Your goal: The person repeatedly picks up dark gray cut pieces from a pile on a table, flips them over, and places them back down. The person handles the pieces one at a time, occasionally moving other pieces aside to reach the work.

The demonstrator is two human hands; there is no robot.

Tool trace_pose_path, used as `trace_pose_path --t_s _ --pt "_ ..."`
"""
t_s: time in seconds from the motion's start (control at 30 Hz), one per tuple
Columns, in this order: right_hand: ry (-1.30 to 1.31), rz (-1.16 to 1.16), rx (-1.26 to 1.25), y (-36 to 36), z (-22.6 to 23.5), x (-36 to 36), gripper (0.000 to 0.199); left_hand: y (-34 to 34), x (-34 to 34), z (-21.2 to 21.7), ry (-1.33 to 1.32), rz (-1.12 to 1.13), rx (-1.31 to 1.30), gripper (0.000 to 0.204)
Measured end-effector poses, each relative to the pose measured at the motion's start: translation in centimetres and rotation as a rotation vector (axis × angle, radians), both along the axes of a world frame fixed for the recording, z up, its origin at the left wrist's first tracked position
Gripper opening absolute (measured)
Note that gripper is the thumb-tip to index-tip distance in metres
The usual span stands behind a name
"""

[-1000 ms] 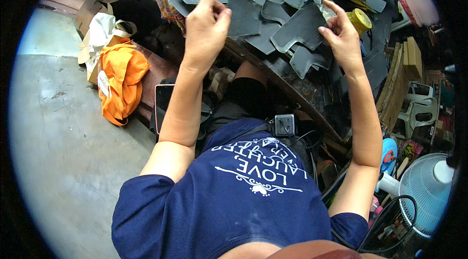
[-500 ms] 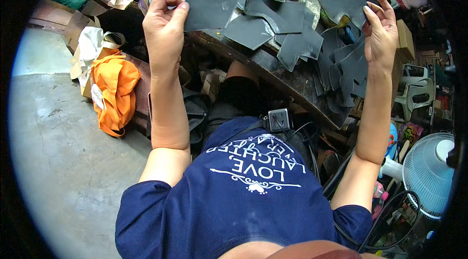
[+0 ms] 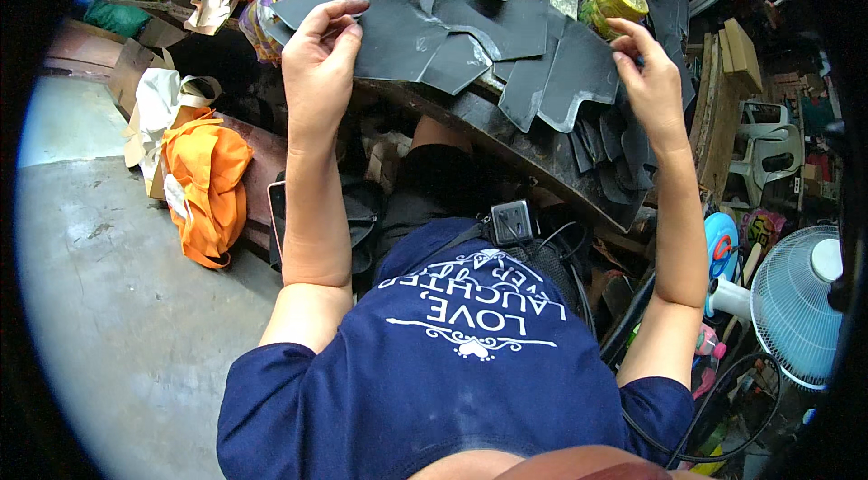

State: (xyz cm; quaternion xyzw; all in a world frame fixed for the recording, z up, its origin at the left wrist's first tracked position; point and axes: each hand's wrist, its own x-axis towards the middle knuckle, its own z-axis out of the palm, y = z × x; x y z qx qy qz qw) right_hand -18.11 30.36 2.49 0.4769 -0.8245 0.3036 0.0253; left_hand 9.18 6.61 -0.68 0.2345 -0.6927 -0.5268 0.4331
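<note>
My left hand [image 3: 318, 60] is closed in a pinch at the left edge of an angular black sheet piece [image 3: 398, 32] that lies over other cut pieces on the table. My right hand [image 3: 649, 87] has its thumb and fingers apart, beside the right edge of a notched black sheet piece [image 3: 579, 73]. Whether its fingertips touch that piece I cannot tell. Just beyond them stands a yellow-green jar [image 3: 615, 5]. Between the hands lies another black piece with a curved cutout [image 3: 506, 28], overlapping its neighbours.
The dark table [image 3: 506, 141] runs slantwise, its near edge toward my lap. An orange cloth bundle [image 3: 208, 177] lies at left beside white cloth [image 3: 167, 91]. A white fan [image 3: 796, 308] stands at right, with a plastic chair [image 3: 768, 155] behind it. Cables hang by my right side.
My right hand has come inward and down, away from the raised black piece it held, and the jar now shows. My left hand has shifted slightly right and down with a black piece.
</note>
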Motion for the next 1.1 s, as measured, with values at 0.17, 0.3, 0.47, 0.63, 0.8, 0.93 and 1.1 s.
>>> trace_pose_path --t_s 0.17,0.3,0.47,0.63,0.8,0.93,1.1 --pt "0.267 0.075 0.082 -2.9 0.3 2.0 0.042 -0.4 -0.1 -0.5 0.168 0.015 0.208 0.023" --pt "0.335 -0.027 0.279 -6.3 -0.5 3.0 0.070 0.1 0.0 -1.3 0.170 -0.022 0.280 0.025" --pt "0.441 0.095 0.146 -7.6 -1.4 2.8 0.074 -0.2 1.2 -1.4 0.124 -0.009 0.223 0.022" --pt "0.308 0.179 -0.088 -7.6 -2.1 1.7 0.066 -0.4 2.2 -1.3 0.126 -0.027 0.244 0.023" --pt "0.020 0.211 -0.249 -8.0 -2.6 1.0 0.055 0.0 2.0 -1.6 0.126 -0.046 0.290 0.023" --pt "0.108 0.167 -0.274 -8.6 -2.1 0.6 0.048 0.3 1.9 -1.9 0.134 -0.072 0.300 0.021" --pt "0.399 0.161 -0.423 -8.0 -0.2 -0.1 0.030 0.2 2.5 -2.0 0.117 -0.017 0.293 0.021"
